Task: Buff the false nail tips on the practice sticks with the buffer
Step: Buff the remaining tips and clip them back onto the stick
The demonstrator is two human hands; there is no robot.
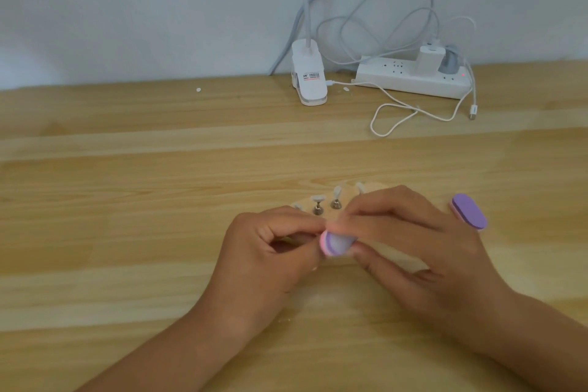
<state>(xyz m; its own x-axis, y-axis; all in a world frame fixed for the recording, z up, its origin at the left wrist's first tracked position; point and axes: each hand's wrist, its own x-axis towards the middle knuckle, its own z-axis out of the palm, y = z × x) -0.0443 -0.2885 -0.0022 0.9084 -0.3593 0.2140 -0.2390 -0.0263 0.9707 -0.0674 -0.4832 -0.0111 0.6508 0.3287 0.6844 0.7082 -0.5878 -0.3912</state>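
Both forearms enter from the lower edge and meet over the wooden table [127, 200]. We note the following hand states.

1. Right hand [423, 251]: fingers partly curled. The thumb below and the forefinger above pinch one end of the buffer [337, 243], a pink-and-purple block held low over the table between the two hands.
2. Left hand [270, 251]: fingers curled inward. Thumb and forefinger close together on a thin stick [296, 240] right at the buffer's free end. Only a sliver of it shows, and we cannot tell whether a nail tip sits on it.

Just behind the hands, practice sticks [316, 204] stand upright in a pale base [346, 197], each carrying a whitish false nail tip [336, 191]; the right hand covers part of the row. We see a second buffer [470, 211], purple face up, lying on the table just beyond the right hand.

At the far edge, against the wall, we find a white clip lamp [310, 76], a white power strip [410, 76] and a loose white cable [394, 124].
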